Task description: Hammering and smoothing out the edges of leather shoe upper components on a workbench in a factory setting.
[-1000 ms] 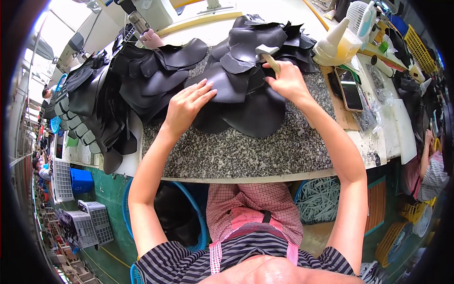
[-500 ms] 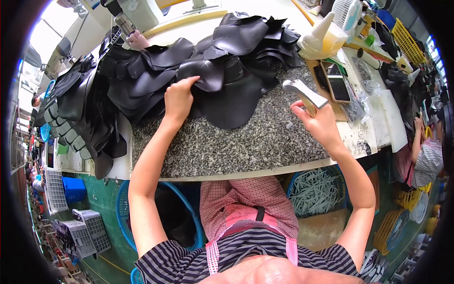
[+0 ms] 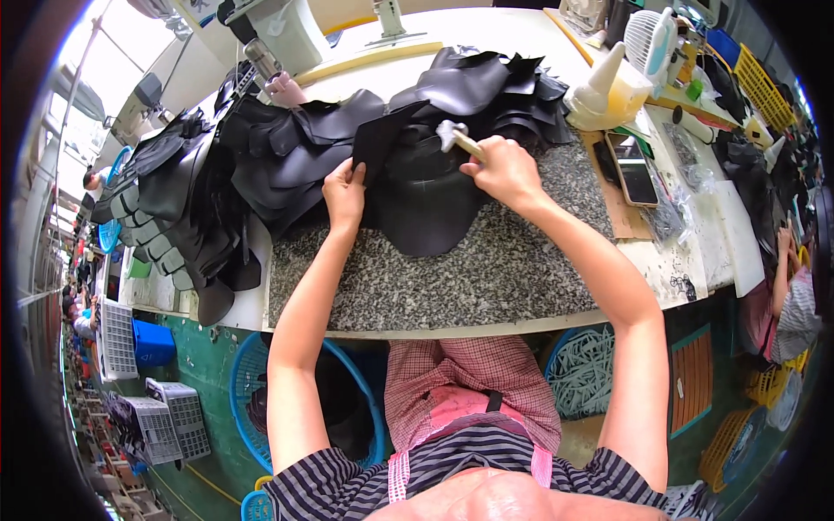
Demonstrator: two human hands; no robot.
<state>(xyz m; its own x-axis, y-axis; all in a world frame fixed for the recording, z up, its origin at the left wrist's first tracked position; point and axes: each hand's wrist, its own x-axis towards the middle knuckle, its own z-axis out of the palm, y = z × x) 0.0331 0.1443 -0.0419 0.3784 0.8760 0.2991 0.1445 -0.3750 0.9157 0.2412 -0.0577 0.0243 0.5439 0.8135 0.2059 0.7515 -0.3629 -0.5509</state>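
My left hand (image 3: 345, 193) is closed, thumb and fingers pinching the lower edge of a black leather-like piece (image 3: 380, 139) that it holds lifted and folded up. Gripped by its light handle, a hammer (image 3: 448, 135) is in my right hand (image 3: 507, 170), its metal head just over the pieces to the right of the lifted one. Whether the head touches them I cannot tell. Below both hands, a larger rounded black piece (image 3: 426, 217) lies on the speckled stone slab (image 3: 391, 291). Piles of similar black pieces (image 3: 291, 165) spread to the left and behind.
A white bottle with a cone top (image 3: 604, 74), a phone (image 3: 632, 169) and a small fan (image 3: 645, 39) stand at the right of the table. Blue baskets (image 3: 378, 425) sit under its front edge, one with pale strips (image 3: 595, 373). Another person (image 3: 795, 300) works at far right.
My right hand has brought the hammer left, from beside the phone to over the black pieces. My left hand now pinches and lifts the piece on which its finger rested.
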